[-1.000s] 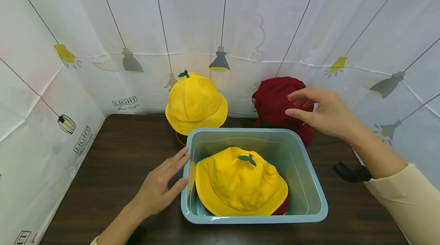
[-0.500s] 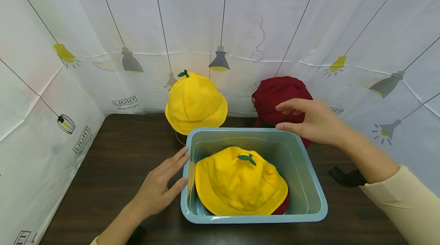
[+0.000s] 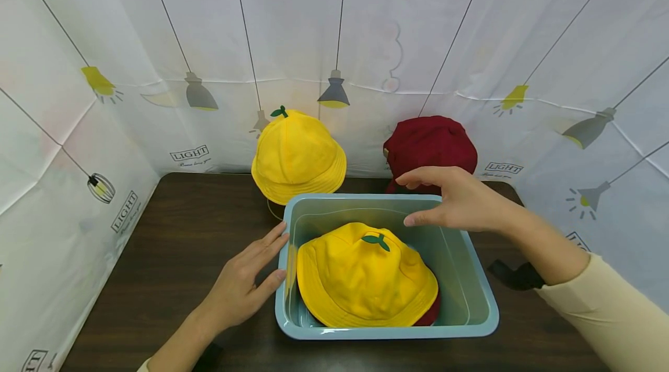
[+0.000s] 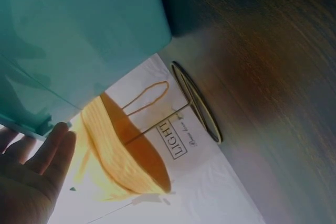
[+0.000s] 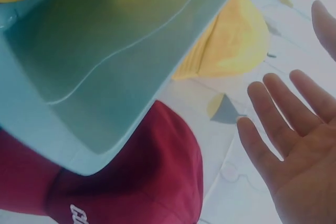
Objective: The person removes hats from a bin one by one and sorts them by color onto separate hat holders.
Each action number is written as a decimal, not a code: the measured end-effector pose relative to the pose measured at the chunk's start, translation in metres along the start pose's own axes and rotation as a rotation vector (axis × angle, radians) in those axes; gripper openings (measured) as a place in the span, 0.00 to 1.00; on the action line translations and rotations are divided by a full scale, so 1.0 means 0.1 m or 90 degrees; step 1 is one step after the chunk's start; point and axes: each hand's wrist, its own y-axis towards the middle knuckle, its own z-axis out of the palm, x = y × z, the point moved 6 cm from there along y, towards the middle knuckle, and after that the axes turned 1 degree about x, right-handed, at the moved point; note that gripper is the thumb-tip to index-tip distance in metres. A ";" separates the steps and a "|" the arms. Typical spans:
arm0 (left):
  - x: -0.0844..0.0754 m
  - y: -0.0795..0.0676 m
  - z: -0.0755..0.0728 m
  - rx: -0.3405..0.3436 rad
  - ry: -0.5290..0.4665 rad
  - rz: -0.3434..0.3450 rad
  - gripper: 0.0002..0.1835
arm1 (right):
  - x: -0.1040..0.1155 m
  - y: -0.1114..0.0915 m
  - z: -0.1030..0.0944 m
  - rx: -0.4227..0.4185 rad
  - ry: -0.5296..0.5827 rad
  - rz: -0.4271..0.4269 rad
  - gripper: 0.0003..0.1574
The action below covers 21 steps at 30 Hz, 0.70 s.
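A light blue plastic tub (image 3: 387, 333) stands on the dark table. Inside it lies a yellow bucket hat (image 3: 360, 279) with a green leaf on top, and a bit of dark red cloth (image 3: 430, 313) shows under its brim. My left hand (image 3: 243, 285) rests its fingertips against the tub's left rim, fingers nearly straight. Over the tub's back right corner hovers my right hand (image 3: 460, 201), holding nothing, thumb and fingers spread apart. In the right wrist view, the palm of that hand (image 5: 304, 156) shows beside the tub and a dark red cap (image 5: 152, 166).
Behind the tub, another yellow bucket hat (image 3: 298, 154) hangs on a thin metal stand (image 4: 202, 106) with a ring base. The dark red cap (image 3: 431, 143) is at the back right, partly hidden by my right hand. A white lamp-printed curtain (image 3: 209, 24) encloses the table (image 3: 172, 256).
My right hand has moved left and down, from in front of the red cap to over the tub's back right corner. The left hand, tub and hats have stayed put.
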 end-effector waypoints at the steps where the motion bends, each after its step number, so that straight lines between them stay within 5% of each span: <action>1: 0.00 0.00 0.00 0.000 0.000 0.000 0.33 | 0.01 0.01 0.02 0.007 0.007 0.002 0.41; 21: 0.00 0.00 0.00 0.004 -0.006 -0.009 0.33 | 0.06 0.15 0.49 0.172 0.051 0.004 0.49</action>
